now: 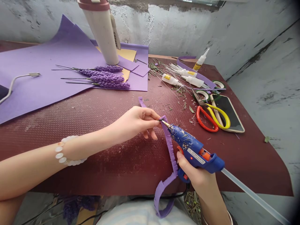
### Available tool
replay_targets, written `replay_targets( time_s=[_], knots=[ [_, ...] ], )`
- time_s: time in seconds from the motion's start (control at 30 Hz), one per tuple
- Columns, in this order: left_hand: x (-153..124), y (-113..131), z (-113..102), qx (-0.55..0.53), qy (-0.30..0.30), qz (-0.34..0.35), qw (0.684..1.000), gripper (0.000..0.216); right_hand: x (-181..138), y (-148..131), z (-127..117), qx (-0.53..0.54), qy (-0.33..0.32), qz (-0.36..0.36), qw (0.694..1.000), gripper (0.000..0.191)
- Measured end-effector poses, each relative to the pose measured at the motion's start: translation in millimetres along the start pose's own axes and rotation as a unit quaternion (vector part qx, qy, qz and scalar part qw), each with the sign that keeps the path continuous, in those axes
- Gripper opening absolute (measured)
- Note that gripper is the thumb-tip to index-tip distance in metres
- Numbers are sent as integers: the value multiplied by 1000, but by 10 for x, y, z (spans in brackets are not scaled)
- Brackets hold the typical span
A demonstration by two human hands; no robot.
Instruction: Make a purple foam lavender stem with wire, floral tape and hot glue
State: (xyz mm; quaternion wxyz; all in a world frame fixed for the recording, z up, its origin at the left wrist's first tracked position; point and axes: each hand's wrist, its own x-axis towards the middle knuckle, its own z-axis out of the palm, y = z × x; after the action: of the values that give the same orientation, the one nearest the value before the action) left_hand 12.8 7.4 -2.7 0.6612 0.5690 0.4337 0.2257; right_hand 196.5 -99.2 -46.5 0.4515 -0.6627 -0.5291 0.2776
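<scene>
Over the middle of the table, my left hand (142, 120) pinches a purple fringed strip (169, 143) near its upper end. A dark tip, perhaps a stem end, shows at the fingertips. The strip hangs down past the table's front edge and curls toward my lap. My right hand (194, 172) is wrapped round the handle of a blue glue gun (187, 140), a finger by its orange trigger. Its nozzle meets the strip right beside my left fingertips. A red light glows on the gun, and a clear glue stick (253, 193) sticks out of its back.
Purple lavender-like stems (105, 76) lie on purple sheets (47, 65) by a white tumbler (100, 34). Glue bottles (172, 80), wires and clippings spread over the back right. Red-and-yellow scissors (208, 114) rest by a phone (231, 112). A wall (187, 28) stands behind.
</scene>
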Motion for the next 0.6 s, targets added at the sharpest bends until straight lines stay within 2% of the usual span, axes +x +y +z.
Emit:
replay_targets(
  time_s=[0.17, 0.33, 0.43, 0.6],
  knots=[
    [6, -12, -3, -6, -3, 2, 1000, 10, -19, -74, 12, 14, -18, 20, 1000, 11],
    [17, -25, -16, -16, -7, 8, 1000, 10, -6, -29, -8, 21, -25, 25, 999, 7],
    [13, -24, -22, -14, -3, 13, 1000, 11, -8, 6, -18, 16, -46, 20, 999, 10],
    [7, -17, -28, -14, 5, 21, 1000, 10, -56, 28, -3, 10, -14, 62, 998, 18]
  ],
)
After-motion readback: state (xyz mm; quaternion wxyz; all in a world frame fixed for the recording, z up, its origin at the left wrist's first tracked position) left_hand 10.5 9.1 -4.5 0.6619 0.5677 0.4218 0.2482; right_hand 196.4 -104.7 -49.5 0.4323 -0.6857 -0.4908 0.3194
